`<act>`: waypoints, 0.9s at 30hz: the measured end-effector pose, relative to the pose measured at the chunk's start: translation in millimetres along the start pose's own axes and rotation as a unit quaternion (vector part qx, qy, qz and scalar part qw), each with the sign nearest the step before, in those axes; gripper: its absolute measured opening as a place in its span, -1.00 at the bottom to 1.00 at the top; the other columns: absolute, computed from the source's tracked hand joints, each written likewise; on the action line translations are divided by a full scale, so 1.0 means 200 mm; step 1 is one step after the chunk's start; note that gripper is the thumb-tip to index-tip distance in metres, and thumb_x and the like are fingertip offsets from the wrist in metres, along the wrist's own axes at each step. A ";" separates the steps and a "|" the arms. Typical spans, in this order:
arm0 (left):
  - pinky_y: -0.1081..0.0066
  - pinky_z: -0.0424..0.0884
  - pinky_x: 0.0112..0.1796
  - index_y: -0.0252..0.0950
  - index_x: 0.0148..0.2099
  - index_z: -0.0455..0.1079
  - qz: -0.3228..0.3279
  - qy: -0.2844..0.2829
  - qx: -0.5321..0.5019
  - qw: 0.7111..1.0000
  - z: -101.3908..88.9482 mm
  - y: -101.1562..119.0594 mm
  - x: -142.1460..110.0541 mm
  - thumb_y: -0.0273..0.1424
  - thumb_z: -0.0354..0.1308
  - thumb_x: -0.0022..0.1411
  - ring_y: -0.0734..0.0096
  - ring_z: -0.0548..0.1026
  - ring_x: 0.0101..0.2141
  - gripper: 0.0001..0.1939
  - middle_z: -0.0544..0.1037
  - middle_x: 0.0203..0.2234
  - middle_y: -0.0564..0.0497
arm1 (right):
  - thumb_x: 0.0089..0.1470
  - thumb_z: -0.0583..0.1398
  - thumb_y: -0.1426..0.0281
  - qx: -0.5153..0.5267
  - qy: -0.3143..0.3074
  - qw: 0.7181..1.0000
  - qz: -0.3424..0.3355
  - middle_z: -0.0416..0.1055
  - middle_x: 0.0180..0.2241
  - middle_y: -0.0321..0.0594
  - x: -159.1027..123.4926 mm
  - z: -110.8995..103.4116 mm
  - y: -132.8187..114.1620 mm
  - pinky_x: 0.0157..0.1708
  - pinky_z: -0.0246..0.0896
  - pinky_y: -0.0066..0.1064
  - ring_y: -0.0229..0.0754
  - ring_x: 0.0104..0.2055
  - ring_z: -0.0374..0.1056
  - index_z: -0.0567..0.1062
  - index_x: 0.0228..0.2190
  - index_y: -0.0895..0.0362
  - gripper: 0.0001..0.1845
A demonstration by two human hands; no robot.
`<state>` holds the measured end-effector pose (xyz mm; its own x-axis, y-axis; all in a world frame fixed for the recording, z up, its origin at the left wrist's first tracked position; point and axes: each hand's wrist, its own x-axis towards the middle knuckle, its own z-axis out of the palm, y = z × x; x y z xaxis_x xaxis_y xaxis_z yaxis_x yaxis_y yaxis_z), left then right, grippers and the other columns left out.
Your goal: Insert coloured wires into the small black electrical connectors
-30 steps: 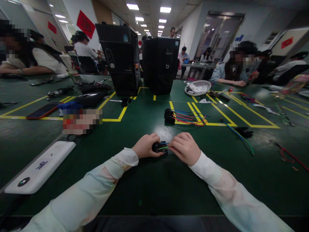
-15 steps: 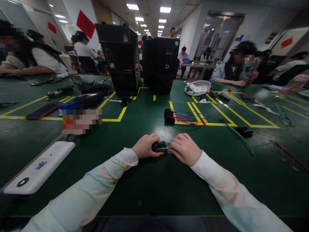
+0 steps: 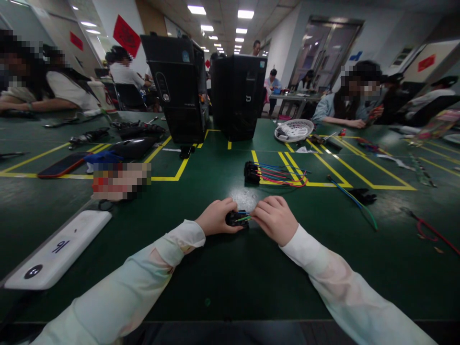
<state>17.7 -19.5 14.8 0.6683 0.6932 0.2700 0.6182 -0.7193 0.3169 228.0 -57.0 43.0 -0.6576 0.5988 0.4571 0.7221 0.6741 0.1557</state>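
My left hand [image 3: 220, 217] is closed around a small black plastic part [image 3: 237, 218], its thumb and fingers gripping the part from the left. Blue and green wires [image 3: 245, 218] run out of the part toward the right. The fingers of my right hand [image 3: 273, 218] are pinched on these wires, just right of the part; the wire ends are hidden behind the fingers. Beyond my hands lies a group of similar black parts [image 3: 252, 172] with red and blue wires [image 3: 282, 175] pointing right. A loose pair of blue and green wires [image 3: 354, 200] rests further right, beside a black piece [image 3: 363, 196].
Two black computer cases [image 3: 176, 91] stand at the back middle. A white basket [image 3: 294, 130] sits behind on the right. At left lie a white power bank-like device [image 3: 59, 251], a phone-like slab [image 3: 61, 165] and cables. A red wire [image 3: 433, 232] lies far right. Other people sit around.
My right hand has shifted very slightly up and left, its fingers still pinched on the wires. My left hand holds the black part in nearly the same place.
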 end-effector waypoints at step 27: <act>0.45 0.21 -0.39 -0.27 -0.31 0.24 0.006 0.004 0.003 1.000 0.01 -0.02 0.00 -0.13 0.19 -0.06 0.43 0.34 -0.39 -0.64 0.32 -0.37 0.06 | 0.11 0.07 0.35 0.106 -0.052 0.992 -0.053 0.36 -0.43 -0.25 -0.01 0.02 0.01 -0.31 -0.12 -0.36 -0.22 -0.33 0.13 0.38 -0.39 0.14 -0.86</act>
<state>16.4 -17.9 11.6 0.6727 0.6846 0.2806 0.6128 -0.7281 0.3073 229.6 -54.0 38.7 -0.7534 0.5544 0.3535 0.5942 0.8043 0.0051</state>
